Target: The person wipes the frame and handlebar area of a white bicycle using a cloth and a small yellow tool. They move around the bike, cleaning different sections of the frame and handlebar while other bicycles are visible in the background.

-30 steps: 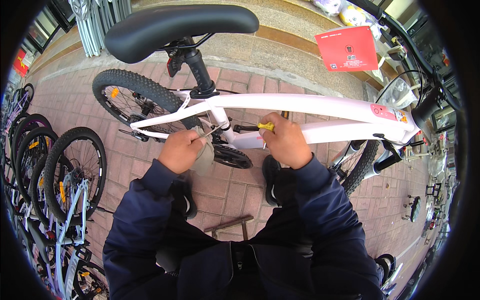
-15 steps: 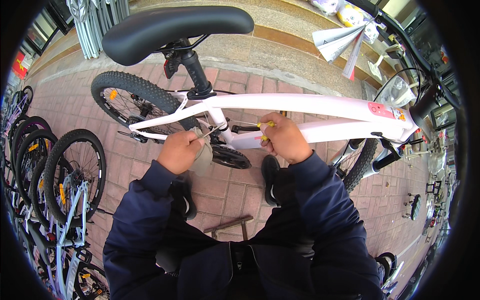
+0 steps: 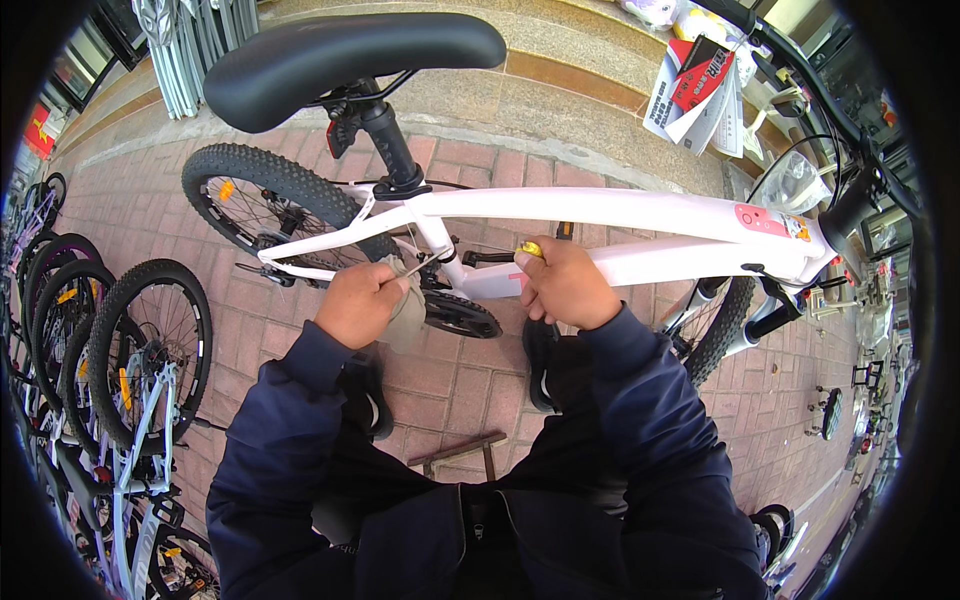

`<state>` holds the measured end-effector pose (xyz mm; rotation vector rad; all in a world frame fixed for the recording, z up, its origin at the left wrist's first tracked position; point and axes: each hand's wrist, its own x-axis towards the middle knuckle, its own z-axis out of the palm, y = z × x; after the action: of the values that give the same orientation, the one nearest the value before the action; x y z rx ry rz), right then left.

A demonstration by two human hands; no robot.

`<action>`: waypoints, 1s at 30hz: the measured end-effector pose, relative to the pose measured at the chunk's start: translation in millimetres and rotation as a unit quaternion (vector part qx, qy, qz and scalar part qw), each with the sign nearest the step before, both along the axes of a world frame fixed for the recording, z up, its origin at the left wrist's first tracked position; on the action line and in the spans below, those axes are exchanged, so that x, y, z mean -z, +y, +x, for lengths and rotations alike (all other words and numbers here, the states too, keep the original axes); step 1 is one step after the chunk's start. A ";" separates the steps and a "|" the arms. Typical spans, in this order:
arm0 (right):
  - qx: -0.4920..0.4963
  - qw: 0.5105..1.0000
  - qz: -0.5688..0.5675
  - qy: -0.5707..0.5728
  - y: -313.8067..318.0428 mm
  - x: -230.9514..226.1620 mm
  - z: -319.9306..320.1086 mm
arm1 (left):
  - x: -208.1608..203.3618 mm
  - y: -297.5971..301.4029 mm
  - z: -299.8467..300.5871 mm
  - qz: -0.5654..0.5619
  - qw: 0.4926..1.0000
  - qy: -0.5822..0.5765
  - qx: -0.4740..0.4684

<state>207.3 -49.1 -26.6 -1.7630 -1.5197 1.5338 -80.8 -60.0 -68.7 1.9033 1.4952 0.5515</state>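
Observation:
A pale pink bicycle frame with a black saddle stands in front of me. My left hand is closed at the seat tube's left side, pinching a thin rod-like piece that reaches to the tube. A grey-beige cloth hangs beside its fingers; whether they grip it is hard to tell. My right hand is closed around the yellow handle of a screwdriver. Its thin shaft points left to the seat tube, just above the crank; the tip is too small to make out.
Several bicycles stand close together on the left. Paper tags hang from the handlebar at upper right. Stone steps run behind the bicycle. A small metal stand lies on the brick paving between my feet.
My right hand has turned the screwdriver handle, and its fingers have shifted around it. The paper tags have swung round to show a red side. My left hand has stayed in place.

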 end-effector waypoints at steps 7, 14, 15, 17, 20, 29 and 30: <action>-0.142 0.951 0.171 -0.216 -2.7 7.3 -4.8 | 2.0 -0.3 -0.1 0.004 1.000 0.001 0.001; -0.144 0.880 0.370 -0.260 -8.5 20.2 -7.1 | -0.8 -1.4 -2.3 -0.003 1.000 -0.004 -0.002; -0.135 0.887 0.364 -0.251 -8.2 19.2 -5.8 | -1.2 -1.5 -2.6 -0.004 1.000 -0.010 -0.003; -0.116 0.899 0.353 -0.234 -6.4 17.0 -1.9 | -1.5 -1.6 -3.2 -0.008 1.000 -0.014 -0.007; -0.170 0.847 0.411 -0.290 -4.6 18.2 0.6 | -0.7 -1.4 -3.3 -0.010 1.000 -0.013 -0.011; -0.170 0.863 0.391 -0.272 0.2 32.3 2.8 | 2.2 -0.7 -3.2 -0.001 1.000 -0.007 -0.005; -0.176 0.858 0.393 -0.279 0.8 33.4 2.9 | 2.2 -0.5 -3.2 0.001 1.000 -0.007 -0.003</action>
<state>210.2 -48.3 -60.0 -1.4984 -2.3905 0.3202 -84.0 -60.6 -70.8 1.8931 1.4928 0.5689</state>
